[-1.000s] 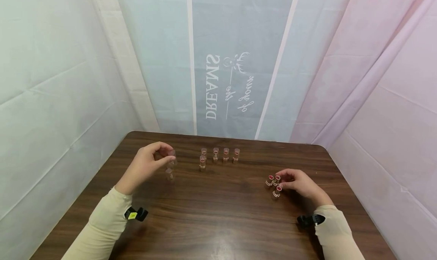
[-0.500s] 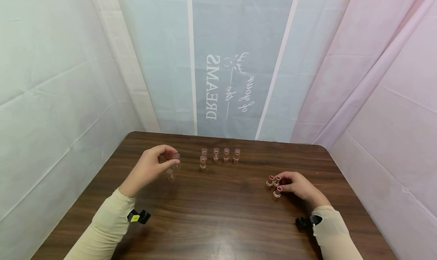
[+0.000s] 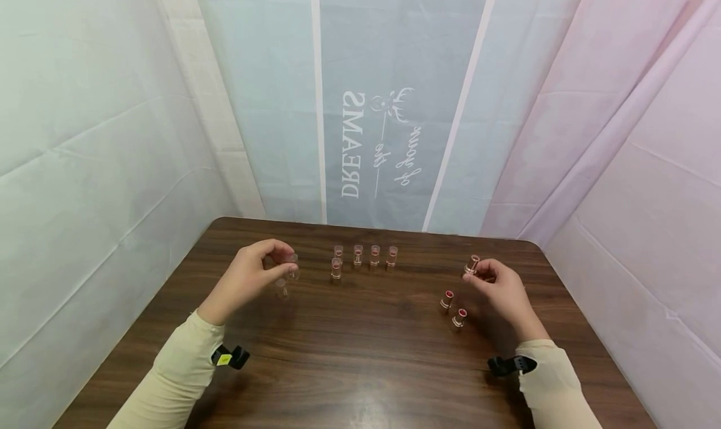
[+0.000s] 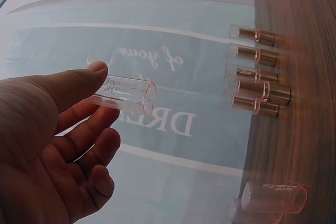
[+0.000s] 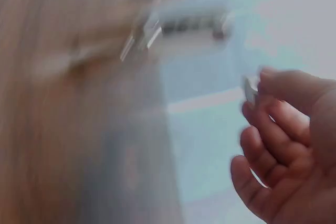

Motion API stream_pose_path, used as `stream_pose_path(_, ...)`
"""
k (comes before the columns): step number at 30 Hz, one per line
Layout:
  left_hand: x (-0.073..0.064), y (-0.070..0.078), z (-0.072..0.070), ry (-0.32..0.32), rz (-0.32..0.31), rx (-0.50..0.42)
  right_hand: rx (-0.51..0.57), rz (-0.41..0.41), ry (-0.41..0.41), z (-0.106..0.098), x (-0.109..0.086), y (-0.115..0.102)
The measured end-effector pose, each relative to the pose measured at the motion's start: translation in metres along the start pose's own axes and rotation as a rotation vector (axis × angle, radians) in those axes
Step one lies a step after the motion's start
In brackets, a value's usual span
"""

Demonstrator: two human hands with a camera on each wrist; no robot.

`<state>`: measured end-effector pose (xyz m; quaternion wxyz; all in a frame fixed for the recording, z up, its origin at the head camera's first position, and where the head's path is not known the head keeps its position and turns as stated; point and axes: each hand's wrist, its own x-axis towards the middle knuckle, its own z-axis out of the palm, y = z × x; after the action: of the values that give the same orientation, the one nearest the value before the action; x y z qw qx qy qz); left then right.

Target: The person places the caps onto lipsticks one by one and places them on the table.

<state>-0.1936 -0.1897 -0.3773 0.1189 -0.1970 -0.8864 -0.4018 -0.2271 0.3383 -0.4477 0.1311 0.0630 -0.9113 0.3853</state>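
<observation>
My left hand (image 3: 248,275) pinches a clear lipstick cap (image 4: 126,95) between thumb and fingers, raised above the table, its open end pointing away from the fingertips. Below that hand, more clear caps (image 4: 275,196) stand on the table. At the right, my right hand (image 3: 503,291) pinches an uncapped lipstick (image 3: 472,265) with a shiny base, lifted and slightly tilted. In the right wrist view only a sliver of it shows, and that view is blurred. Two more uncapped lipsticks with red tips, one farther back (image 3: 447,300) and one nearer (image 3: 459,318), stand left of this hand.
Several capped lipsticks (image 3: 375,256) stand in a row at the back middle, with one (image 3: 336,270) just in front of the row's left end. The brown wooden table (image 3: 349,354) ends at a hanging printed cloth (image 3: 372,166); pale cloths hang on both sides.
My right hand has lifted one lipstick out of the group of three and moved it up and away to the back right. My left hand shifted slightly right with the cap, then stayed still.
</observation>
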Motion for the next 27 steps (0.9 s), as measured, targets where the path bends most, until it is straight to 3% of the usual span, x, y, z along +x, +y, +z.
stream_pose_path(4, 0.001, -0.001, 0.001, -0.009, -0.002, 0.003, 0.123, -0.007, 0.104, 0.001, -0.007, -0.042)
stream_pose_path(8, 0.0, -0.001, 0.003, -0.02, -0.008, 0.009, 0.278, -0.043, 0.154, 0.01, -0.015, -0.082)
stream_pose_path(14, -0.001, 0.0, 0.006, -0.04, -0.015, 0.009, 0.356, -0.085, 0.099, 0.034, -0.036, -0.133)
stream_pose_path(17, -0.001, 0.0, 0.008, -0.049, -0.017, -0.008, 0.342, -0.139, 0.047, 0.055, -0.045, -0.141)
stream_pose_path(21, -0.001, 0.0, 0.011, -0.06, -0.013, -0.027, 0.29, -0.204, -0.024, 0.085, -0.053, -0.136)
stream_pose_path(27, -0.003, 0.003, 0.017, -0.102, -0.029, -0.085, 0.228, -0.25, -0.086, 0.108, -0.061, -0.134)
